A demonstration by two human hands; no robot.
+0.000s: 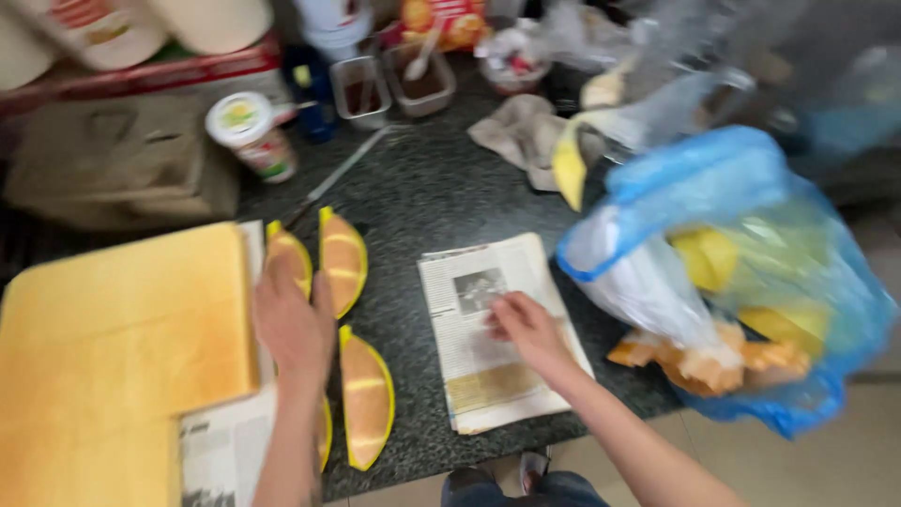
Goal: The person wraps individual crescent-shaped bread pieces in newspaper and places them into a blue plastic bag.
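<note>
- So, the counter is dark speckled stone, glossy and hard-looking.
- Lying on it are half-moon slices of something orange-fleshed with a thin yellow rind, flat side down; four that I can count, kinda blurry.
- Left hand lies palm-down over one slice, fingers stretched out and loosely spread, resting on it rather than curled around it. The slice pokes out just past the fingertips.
- Right hand sits on a folded newspaper sheet, matte and slightly crumpled, fingers bent a little and pressing on the paper, not pinching anything as far as I can see.
- A big pale-yellow board with a smooth surface sits just beside the left hand.
- Thin, crinkly blue plastic bag on the right, see-through, with yellow and orange lumps inside.
</note>
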